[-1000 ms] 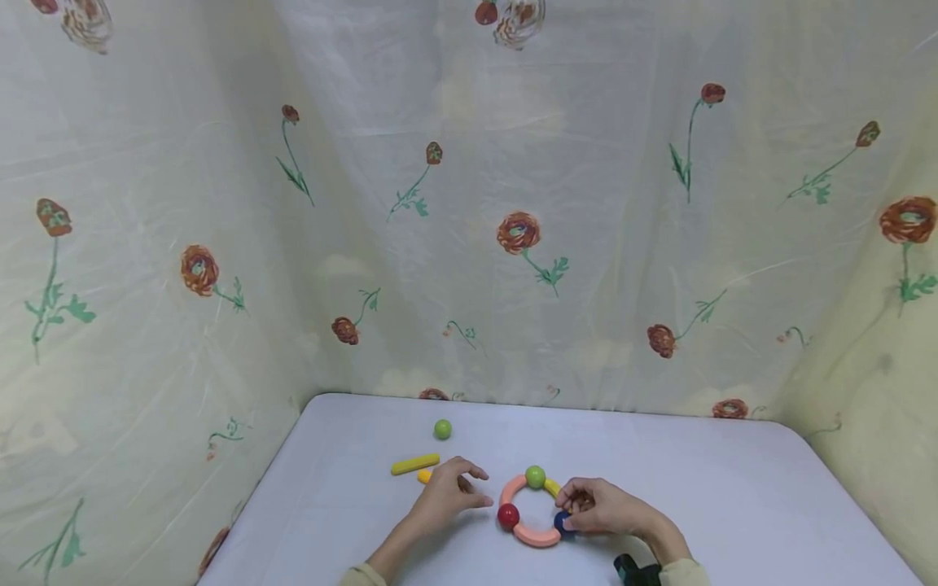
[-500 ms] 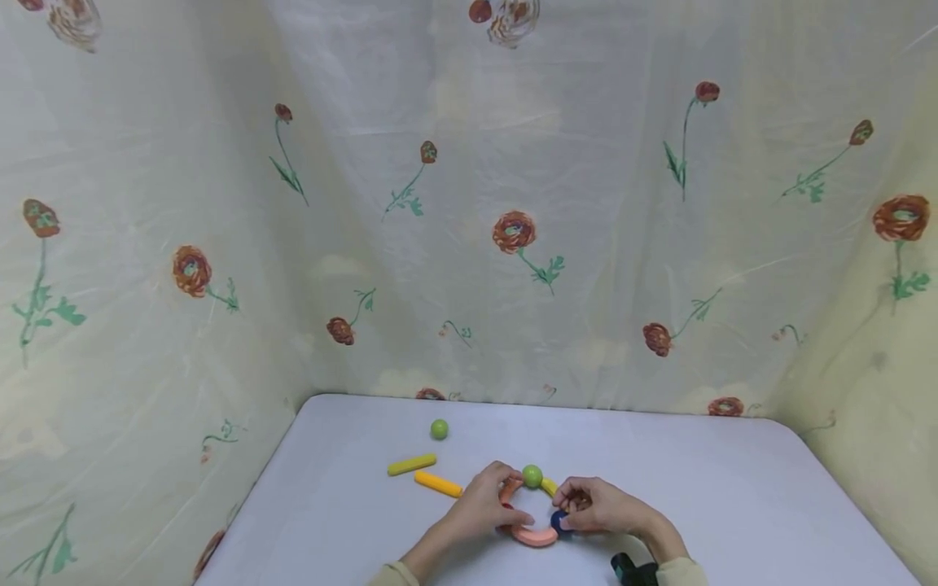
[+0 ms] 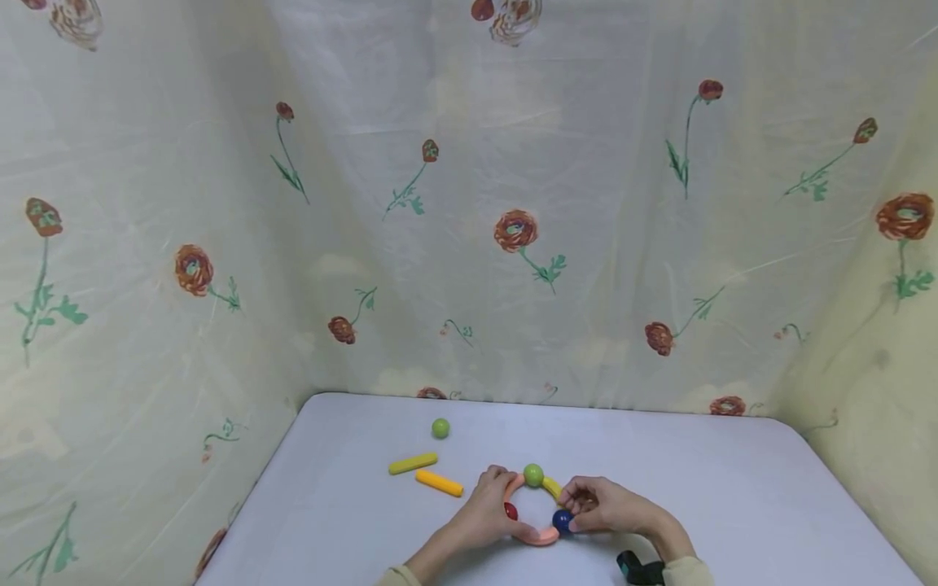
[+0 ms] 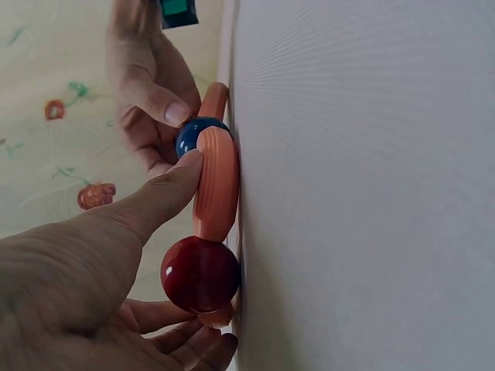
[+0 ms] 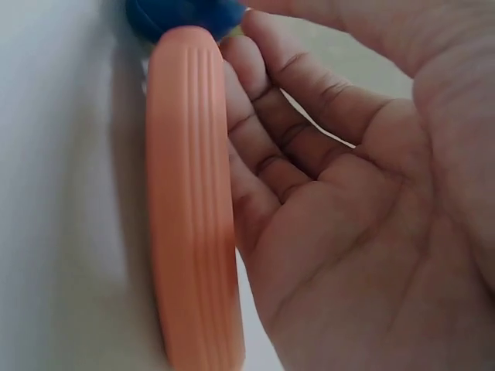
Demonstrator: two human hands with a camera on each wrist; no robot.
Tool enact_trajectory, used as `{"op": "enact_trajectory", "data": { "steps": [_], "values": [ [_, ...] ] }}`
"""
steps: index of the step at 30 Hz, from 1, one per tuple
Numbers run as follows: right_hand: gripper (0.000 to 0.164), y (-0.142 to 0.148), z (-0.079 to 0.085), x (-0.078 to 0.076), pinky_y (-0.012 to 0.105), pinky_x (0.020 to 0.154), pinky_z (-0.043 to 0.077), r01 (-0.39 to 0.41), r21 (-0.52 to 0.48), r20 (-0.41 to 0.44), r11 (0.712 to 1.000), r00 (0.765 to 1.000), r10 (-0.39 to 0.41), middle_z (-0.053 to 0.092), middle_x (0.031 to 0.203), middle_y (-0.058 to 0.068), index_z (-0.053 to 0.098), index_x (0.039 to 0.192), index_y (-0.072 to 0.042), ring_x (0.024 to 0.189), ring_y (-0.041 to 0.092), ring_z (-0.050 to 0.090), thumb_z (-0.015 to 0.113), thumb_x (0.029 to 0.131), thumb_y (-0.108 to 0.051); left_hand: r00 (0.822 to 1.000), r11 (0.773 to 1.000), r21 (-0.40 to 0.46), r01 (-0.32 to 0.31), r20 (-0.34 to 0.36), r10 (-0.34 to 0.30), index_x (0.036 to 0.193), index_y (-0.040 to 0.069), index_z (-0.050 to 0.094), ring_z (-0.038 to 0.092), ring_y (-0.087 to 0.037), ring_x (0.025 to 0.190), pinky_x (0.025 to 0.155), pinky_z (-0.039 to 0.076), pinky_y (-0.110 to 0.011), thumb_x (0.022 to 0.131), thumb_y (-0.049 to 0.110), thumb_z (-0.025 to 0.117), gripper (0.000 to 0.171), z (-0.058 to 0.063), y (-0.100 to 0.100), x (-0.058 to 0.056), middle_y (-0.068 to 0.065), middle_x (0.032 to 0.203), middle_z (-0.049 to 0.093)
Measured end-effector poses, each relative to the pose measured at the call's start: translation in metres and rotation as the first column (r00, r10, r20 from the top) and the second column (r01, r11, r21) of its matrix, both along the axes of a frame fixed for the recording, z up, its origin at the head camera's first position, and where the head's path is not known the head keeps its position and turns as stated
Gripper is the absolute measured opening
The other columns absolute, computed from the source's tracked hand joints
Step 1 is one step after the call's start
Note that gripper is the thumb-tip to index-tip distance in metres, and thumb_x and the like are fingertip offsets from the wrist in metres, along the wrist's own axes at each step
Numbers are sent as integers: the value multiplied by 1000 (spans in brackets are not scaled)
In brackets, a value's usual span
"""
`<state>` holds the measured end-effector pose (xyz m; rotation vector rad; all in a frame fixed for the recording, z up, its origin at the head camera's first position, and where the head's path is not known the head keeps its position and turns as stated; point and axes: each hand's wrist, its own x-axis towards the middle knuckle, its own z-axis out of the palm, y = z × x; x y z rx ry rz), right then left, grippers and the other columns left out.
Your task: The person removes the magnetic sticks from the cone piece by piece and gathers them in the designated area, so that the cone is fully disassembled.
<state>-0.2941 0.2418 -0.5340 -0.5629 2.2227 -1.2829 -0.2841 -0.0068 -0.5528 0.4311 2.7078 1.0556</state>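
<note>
Smooth toy balls and curved pieces form a small ring on the table. My left hand (image 3: 479, 514) holds its left side, with the thumb against the lower salmon-orange curved piece (image 4: 218, 185) and the fingers at the upper-left curved piece (image 3: 515, 486). Between them sits a red ball (image 4: 201, 274). On the ring's right, my right hand (image 3: 615, 509) pinches a blue ball (image 3: 562, 521). Another orange curved piece (image 5: 193, 201) with grooved lines extends from that ball beside the right palm. A green ball (image 3: 533, 474) and a yellow curved piece (image 3: 552, 487) make up the far side.
Left of the ring lie a yellow stick (image 3: 413, 464) and an orange-yellow stick (image 3: 439, 483). A loose green ball (image 3: 440, 428) is farther back on the white table (image 3: 696, 464). A black device (image 3: 640, 569) shows by the right wrist. Flowered curtains (image 3: 586, 325) surround the table.
My left hand has moved right from beside the ring onto its left side, uncovering the orange-yellow stick. The thumb has come down to the lower curved piece. My right hand stays at the blue ball.
</note>
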Motion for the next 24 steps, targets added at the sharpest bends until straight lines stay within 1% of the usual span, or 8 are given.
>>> {"op": "enact_trajectory", "data": {
  "steps": [6, 9, 15, 17, 19, 24],
  "values": [
    [32, 7, 0, 0, 23, 67, 47, 11, 17, 28, 1000, 1000, -12, 60, 94, 6, 59, 107, -1, 82, 17, 53, 75, 80, -10, 999, 1000, 0, -18, 31, 18, 136, 11, 51, 46, -21, 114, 101, 46, -46, 59, 52, 88, 94, 1, 1, 1, -7, 132, 46],
    [31, 8, -1, 1, 23, 65, 45, 18, 21, 39, 1000, 999, -19, 60, 92, 6, 59, 105, -1, 81, 17, 51, 75, 80, -9, 999, 1000, 2, -18, 33, 17, 136, 11, 51, 47, -21, 114, 101, 46, -46, 59, 52, 87, 95, 1, 1, 1, -8, 132, 46],
    [28, 7, -2, 2, 22, 63, 44, 30, 33, 21, 999, 999, -31, 59, 89, 6, 60, 102, -1, 79, 17, 50, 74, 80, -8, 1000, 1000, 19, -6, 13, 6, 135, 12, 52, 46, -21, 115, 101, 46, -46, 58, 55, 87, 95, -2, -2, 1, -6, 132, 47],
    [27, 7, -2, 2, 22, 63, 43, 34, 37, 18, 999, 999, -35, 59, 88, 6, 60, 101, -1, 78, 17, 50, 74, 80, -8, 1000, 999, 50, -2, 14, 1, 135, 14, 52, 46, -21, 117, 103, 45, -47, 58, 56, 86, 94, -5, -3, 1, -6, 134, 46],
    [26, 7, -2, 2, 22, 62, 43, 37, 42, 20, 998, 999, -38, 59, 88, 5, 61, 100, -1, 78, 17, 50, 74, 80, -9, 1000, 995, 100, 8, 19, -10, 134, 17, 52, 46, -22, 120, 105, 43, -48, 59, 55, 86, 91, -9, -6, 0, -4, 136, 46],
    [24, 6, 0, 2, 22, 62, 43, 46, 64, 18, 997, 999, -47, 58, 85, 4, 62, 98, -3, 77, 16, 50, 75, 79, -10, 998, 971, 239, 15, 52, -28, 132, 24, 53, 44, -22, 125, 108, 39, -50, 61, 52, 87, 84, -17, -14, -3, 1, 138, 44]
  ]
}}
